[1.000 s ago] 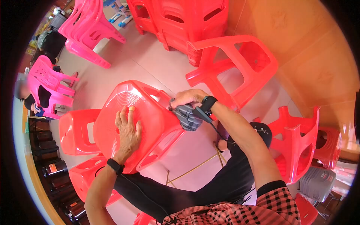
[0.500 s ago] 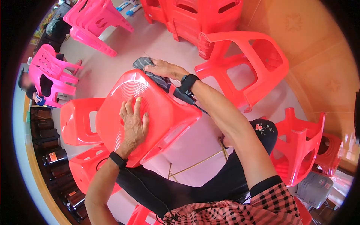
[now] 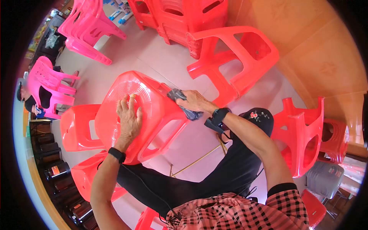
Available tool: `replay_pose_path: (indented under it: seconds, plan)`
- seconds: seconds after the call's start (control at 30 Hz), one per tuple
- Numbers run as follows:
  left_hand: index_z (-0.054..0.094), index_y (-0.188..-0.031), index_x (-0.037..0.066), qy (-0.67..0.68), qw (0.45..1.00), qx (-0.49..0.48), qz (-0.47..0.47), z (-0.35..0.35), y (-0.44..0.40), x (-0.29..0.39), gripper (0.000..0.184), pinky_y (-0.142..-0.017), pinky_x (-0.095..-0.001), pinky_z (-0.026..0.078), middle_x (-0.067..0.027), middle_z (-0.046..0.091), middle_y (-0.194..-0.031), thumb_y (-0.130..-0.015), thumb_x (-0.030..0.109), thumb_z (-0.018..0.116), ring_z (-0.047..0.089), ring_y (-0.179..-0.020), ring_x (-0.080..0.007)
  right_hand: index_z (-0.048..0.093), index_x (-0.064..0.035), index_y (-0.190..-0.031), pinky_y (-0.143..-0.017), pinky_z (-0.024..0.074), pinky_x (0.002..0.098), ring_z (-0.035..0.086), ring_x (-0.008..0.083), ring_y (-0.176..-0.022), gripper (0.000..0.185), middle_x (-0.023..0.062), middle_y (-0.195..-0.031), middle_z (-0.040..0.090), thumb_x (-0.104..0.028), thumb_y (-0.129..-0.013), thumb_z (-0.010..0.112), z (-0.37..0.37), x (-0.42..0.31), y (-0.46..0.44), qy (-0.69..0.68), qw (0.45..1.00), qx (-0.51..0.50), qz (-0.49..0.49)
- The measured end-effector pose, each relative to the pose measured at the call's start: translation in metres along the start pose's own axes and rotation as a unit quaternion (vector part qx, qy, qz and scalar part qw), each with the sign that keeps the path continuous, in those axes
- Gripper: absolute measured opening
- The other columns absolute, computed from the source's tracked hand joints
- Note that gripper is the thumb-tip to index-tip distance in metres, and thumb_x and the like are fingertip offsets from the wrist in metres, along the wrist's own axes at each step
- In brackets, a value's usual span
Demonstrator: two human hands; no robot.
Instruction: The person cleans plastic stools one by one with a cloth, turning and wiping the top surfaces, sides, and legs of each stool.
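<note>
A red plastic stool [image 3: 153,97] stands in front of my knees, its round-ridged seat tilted toward me. My left hand [image 3: 129,119] lies flat on that seat with the fingers stretched out. Beside the stool's right side, my right hand [image 3: 193,101] grips a dark grey cloth [image 3: 188,109], pressed near the edge of a leg. Part of the cloth hangs below the fingers. Both wrists wear black bands.
Another red stool [image 3: 234,63] lies on its side at the upper right, before a stack of red stools [image 3: 180,23]. More red stools [image 3: 301,134] are at the right and left. Pink chairs [image 3: 86,30] stand at the far left, where a person [image 3: 28,97] sits.
My right hand has drawn the cloth from the stool's far corner down along its right side, toward me. The left hand stays on the seat. The view has shifted slightly.
</note>
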State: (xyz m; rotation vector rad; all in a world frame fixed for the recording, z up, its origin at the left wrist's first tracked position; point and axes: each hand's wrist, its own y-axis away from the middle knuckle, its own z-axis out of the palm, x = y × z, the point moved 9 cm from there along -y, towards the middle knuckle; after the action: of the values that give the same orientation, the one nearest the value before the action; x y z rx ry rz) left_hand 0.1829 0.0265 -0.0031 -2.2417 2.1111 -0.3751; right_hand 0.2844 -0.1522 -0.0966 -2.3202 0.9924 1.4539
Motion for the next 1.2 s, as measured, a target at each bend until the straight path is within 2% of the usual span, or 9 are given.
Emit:
replay_pose_path:
  seconds: [0.37,0.47,0.57,0.6,0.7,0.83,0.93,1.0,1.2]
  plan:
    - [0.031,-0.135,-0.001,0.061,0.973,-0.005,-0.221,-0.075,0.088,-0.09,0.056,-0.104,-0.0419,0.03,-0.0234,0.039,-0.131,-0.091,0.024,0.054,0.038,-0.121,-0.0374,0.062,0.0008,-0.089,-0.057,0.0447,0.0275,0.054,0.0119,-0.062,0.042,0.0052,-0.073,0.059,-0.039,-0.078,0.058,0.006,0.002,-0.037,-0.262,0.964,0.004,0.048]
    - [0.024,-0.143,0.004,0.466,0.834,-0.09,-0.281,-0.057,0.191,-0.138,0.064,-0.099,-0.0483,0.039,-0.014,0.03,-0.144,-0.095,0.04,0.045,0.032,-0.132,-0.0277,0.062,-0.0017,-0.08,-0.05,0.0393,0.0269,0.051,0.0105,-0.056,0.037,0.0019,-0.066,0.056,-0.039,-0.079,0.058,0.023,-0.013,-0.025,-0.226,0.958,-0.161,0.073]
    - [0.031,-0.139,0.003,0.465,0.799,-0.084,-0.372,-0.03,0.211,-0.143,0.053,-0.094,-0.0332,0.045,-0.0151,0.034,-0.135,-0.096,0.031,0.047,0.041,-0.119,-0.0238,0.061,-0.0014,-0.079,-0.05,0.0393,0.0277,0.051,0.0107,-0.056,0.042,0.0024,-0.066,0.057,-0.043,-0.079,0.056,0.036,-0.012,-0.017,-0.235,0.952,-0.186,0.07]
    - [0.031,-0.14,0.005,0.24,0.95,-0.124,-0.155,-0.043,0.192,-0.113,0.053,-0.084,-0.0319,0.05,-0.0112,0.032,-0.133,-0.099,0.037,0.039,0.04,-0.12,-0.0207,0.06,-0.0009,-0.077,-0.049,0.0399,0.0285,0.052,0.0115,-0.056,0.042,0.0033,-0.067,0.057,-0.042,-0.079,0.056,0.035,-0.015,-0.015,-0.234,0.953,-0.184,0.056]
    - [0.033,-0.139,0.004,0.466,0.806,-0.076,-0.355,-0.028,0.194,-0.13,0.05,-0.094,-0.0312,0.043,-0.0106,0.035,-0.128,-0.099,0.034,0.038,0.038,-0.12,-0.0202,0.06,0.0042,-0.076,-0.051,0.0413,0.0332,0.053,0.0156,-0.057,0.045,0.0084,-0.066,0.058,-0.041,-0.075,0.057,0.026,-0.011,-0.016,-0.191,0.971,-0.131,0.057]
    - [0.036,-0.135,0.007,0.486,0.813,-0.051,-0.316,-0.025,0.169,-0.141,0.05,-0.091,-0.0374,0.048,-0.0072,0.041,-0.128,-0.098,0.04,0.039,0.045,-0.12,-0.0216,0.06,-0.001,-0.076,-0.05,0.0434,0.0288,0.054,0.0116,-0.058,0.034,0.0033,-0.067,0.056,-0.035,-0.079,0.058,0.019,-0.013,-0.011,-0.271,0.956,-0.102,0.04]
    - [0.04,-0.133,0.001,0.502,0.826,-0.007,-0.258,-0.026,0.141,-0.139,0.046,-0.104,-0.0293,0.026,-0.0082,0.036,-0.122,-0.099,0.032,0.043,0.035,-0.119,-0.017,0.06,-0.0014,-0.077,-0.05,0.0436,0.0283,0.054,0.0111,-0.058,0.033,0.003,-0.066,0.056,-0.034,-0.079,0.058,0.018,-0.007,-0.012,-0.289,0.953,-0.088,0.036]
    - [0.046,-0.124,0.001,0.308,0.938,0.022,-0.157,-0.036,0.121,-0.147,0.043,-0.092,-0.0266,0.033,-0.006,0.041,-0.112,-0.098,0.035,0.044,0.04,-0.106,-0.0137,0.06,-0.0015,-0.077,-0.051,0.0437,0.0281,0.054,0.0108,-0.058,0.033,0.0026,-0.066,0.056,-0.034,-0.079,0.058,0.018,-0.004,-0.014,-0.302,0.949,-0.079,0.042]
    - [0.045,-0.112,0.003,0.302,0.909,0.027,-0.286,-0.023,0.085,-0.201,0.036,-0.079,-0.0305,0.033,-0.0053,0.041,-0.1,-0.094,0.033,0.048,0.038,-0.091,-0.0157,0.061,-0.0005,-0.079,-0.055,0.0447,0.03,0.054,0.0124,-0.06,0.036,0.0028,-0.065,0.056,-0.037,-0.079,0.058,0.025,-0.017,0.002,-0.2,0.969,-0.14,0.04]
